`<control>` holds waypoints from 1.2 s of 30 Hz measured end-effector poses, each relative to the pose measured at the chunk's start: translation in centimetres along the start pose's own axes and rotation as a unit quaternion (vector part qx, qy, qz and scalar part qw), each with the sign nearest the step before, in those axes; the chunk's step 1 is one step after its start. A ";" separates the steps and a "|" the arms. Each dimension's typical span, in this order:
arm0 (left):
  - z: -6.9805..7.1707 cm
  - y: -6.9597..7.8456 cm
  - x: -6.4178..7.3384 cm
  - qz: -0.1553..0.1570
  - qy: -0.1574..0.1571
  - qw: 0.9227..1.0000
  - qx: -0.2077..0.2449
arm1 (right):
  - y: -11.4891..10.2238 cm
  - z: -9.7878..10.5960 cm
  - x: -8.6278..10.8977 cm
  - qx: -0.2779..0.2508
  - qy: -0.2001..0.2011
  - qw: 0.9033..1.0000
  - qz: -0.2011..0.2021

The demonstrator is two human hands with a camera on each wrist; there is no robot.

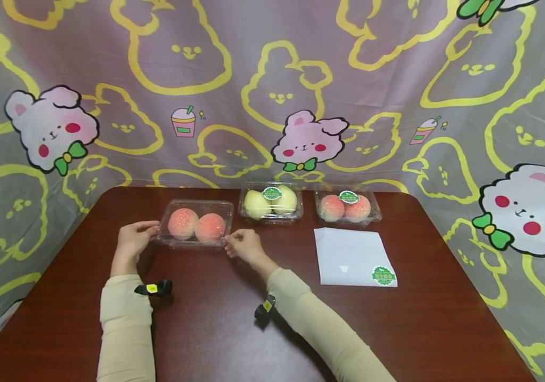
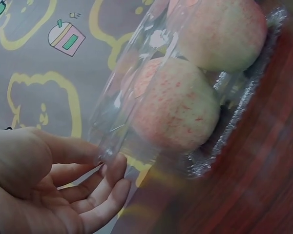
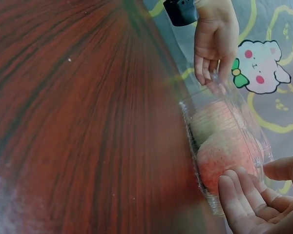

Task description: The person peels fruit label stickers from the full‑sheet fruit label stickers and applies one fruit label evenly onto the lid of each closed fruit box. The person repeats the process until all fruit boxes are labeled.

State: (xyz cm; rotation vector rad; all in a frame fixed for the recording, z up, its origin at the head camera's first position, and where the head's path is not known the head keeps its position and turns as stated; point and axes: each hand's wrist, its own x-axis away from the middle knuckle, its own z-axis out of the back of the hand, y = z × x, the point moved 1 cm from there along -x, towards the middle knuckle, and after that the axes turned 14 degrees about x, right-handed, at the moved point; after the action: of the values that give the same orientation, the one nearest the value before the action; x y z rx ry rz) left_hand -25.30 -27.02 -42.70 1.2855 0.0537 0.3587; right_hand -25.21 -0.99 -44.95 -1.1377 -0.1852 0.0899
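A clear plastic clamshell box point(image 1: 167, 233) holding two pink-red peaches point(image 1: 210, 228) is at the left of the table. At its left end is my left hand point(image 1: 131, 241), whose thumb and index finger pinch the lid's corner in the left wrist view. My right hand point(image 1: 248, 246) grips the front right corner, thumb and fingers on either side of the lid edge in the right wrist view. Part of the box's right end is hidden by those fingers. The lid looks closed over the peaches.
Behind and right stand a box of pale green fruit point(image 1: 257, 205) and another box of peaches point(image 1: 332, 207), both with green round labels. A white sheet point(image 1: 353, 254) bearing one green sticker point(image 1: 384, 275) lies on the brown table point(image 1: 425, 318). A patterned curtain point(image 1: 234, 42) surrounds the table.
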 end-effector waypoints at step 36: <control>3.1 0.2 1.0 -0.017 -0.199 0.978 -0.053 | 0.4 1.6 3.7 0.080 -0.073 0.994 0.000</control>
State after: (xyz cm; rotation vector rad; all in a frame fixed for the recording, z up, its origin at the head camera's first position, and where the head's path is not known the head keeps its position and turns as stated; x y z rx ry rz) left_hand -23.68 -29.53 -41.51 1.2286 -0.2798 0.0692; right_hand -21.93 1.27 -44.31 -0.9709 -0.3039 0.1854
